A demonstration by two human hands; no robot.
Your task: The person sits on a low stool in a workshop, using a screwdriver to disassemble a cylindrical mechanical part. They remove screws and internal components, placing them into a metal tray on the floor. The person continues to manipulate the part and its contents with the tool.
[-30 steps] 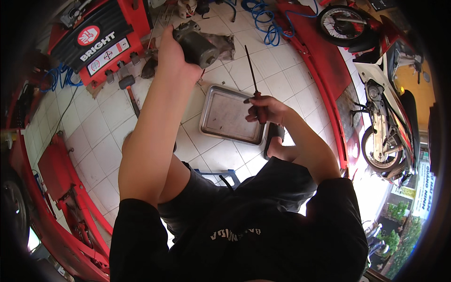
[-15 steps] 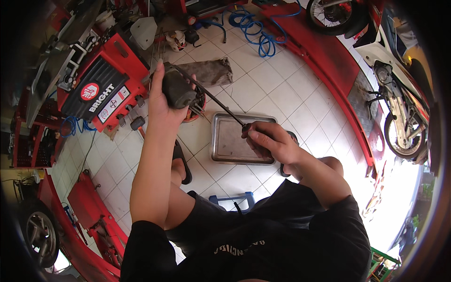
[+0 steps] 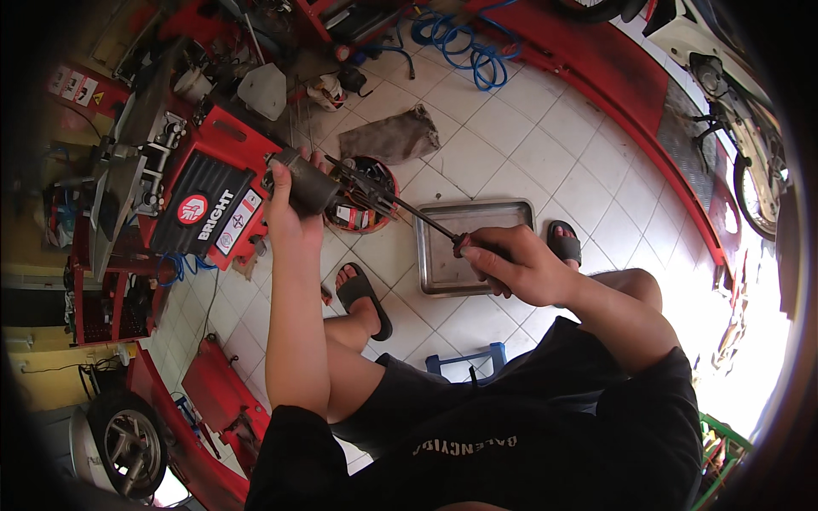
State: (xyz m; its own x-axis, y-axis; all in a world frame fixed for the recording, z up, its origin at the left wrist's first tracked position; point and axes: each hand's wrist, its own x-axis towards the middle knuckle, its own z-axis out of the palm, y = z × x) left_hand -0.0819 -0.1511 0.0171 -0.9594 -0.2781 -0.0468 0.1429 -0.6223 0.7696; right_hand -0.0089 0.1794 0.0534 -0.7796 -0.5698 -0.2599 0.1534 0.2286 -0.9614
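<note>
My left hand [image 3: 294, 209] is wrapped around a dark cylindrical metal part [image 3: 313, 187], held up above the floor on the left. The part lies tilted, one end toward the upper left. My right hand [image 3: 528, 268] grips the red handle of a long screwdriver [image 3: 433, 225]. Its thin dark shaft slants up and left toward the cylinder. The tip cannot be made out clearly against the tools behind, nor whether it touches the part. Beneath the right hand, a shallow metal tray [image 3: 443, 266] rests on the tiles.
A red tub [image 3: 394, 192] of hand tools stands beyond the cylinder, with a grey rag [image 3: 390, 140] behind it. On the left is a red machine [image 3: 213, 183]. A blue stool [image 3: 501, 353] is between my legs. Coiled blue hose [image 3: 469, 55] lies near a red lift platform [image 3: 588, 77].
The whole view has swung left, so the surroundings sit differently in it. The cylinder has been turned in my left hand and lies more sideways. My right hand keeps hold of the screwdriver.
</note>
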